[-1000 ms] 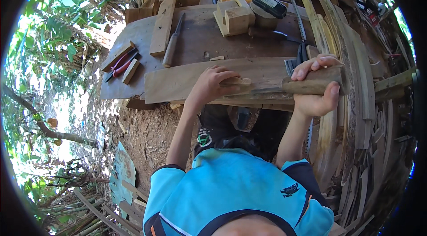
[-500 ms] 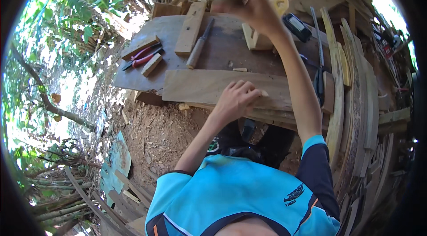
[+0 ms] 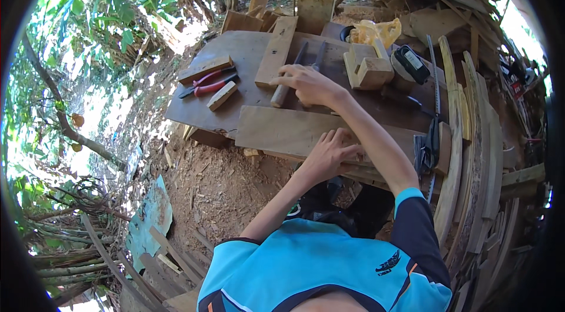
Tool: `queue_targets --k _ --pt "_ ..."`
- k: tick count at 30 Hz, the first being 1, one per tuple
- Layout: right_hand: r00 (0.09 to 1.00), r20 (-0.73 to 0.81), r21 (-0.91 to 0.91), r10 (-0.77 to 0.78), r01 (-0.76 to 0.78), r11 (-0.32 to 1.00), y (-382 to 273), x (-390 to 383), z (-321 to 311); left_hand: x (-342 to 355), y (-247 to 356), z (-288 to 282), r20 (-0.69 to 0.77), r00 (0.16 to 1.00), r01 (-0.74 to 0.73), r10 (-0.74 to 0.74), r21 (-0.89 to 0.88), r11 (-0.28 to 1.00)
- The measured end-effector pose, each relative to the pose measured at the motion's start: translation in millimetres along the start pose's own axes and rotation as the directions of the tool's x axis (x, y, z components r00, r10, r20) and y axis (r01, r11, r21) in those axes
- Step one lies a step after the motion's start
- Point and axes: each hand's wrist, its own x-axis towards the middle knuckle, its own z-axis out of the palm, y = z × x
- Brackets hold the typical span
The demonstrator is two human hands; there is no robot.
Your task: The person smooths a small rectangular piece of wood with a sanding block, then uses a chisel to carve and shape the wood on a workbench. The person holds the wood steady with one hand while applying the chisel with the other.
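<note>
My right hand [image 3: 311,85] is low over the dark worktable, its fingers and thumb apart. Its fingertips are beside a slim tool with a wooden handle [image 3: 280,98], file-like or chisel-like. A second slim tool with a dark blade [image 3: 320,54] runs under this hand, which hides its handle. My left hand [image 3: 331,154] rests with spread fingers on the near edge of a long flat board [image 3: 276,129] lying along the table's front.
Red-handled pliers [image 3: 213,83] lie between small wood blocks at the left. A notched wooden piece [image 3: 372,70], a yellow plastic bag [image 3: 376,32] and a dark device with a light panel [image 3: 410,65] sit at the back right. Long planks [image 3: 453,135] line the right side.
My right hand has come down from high over the table's back, where it held something blurred. A second slim tool now shows under it. My left hand stays at the board.
</note>
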Motion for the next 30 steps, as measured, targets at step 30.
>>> queue_targets --k 30 --pt "0.217 -0.815 0.563 0.537 0.515 0.646 -120.1 -180.5 -157.1 20.3 6.7 -0.5 -0.057 0.998 0.043 -0.039 0.074 0.996"
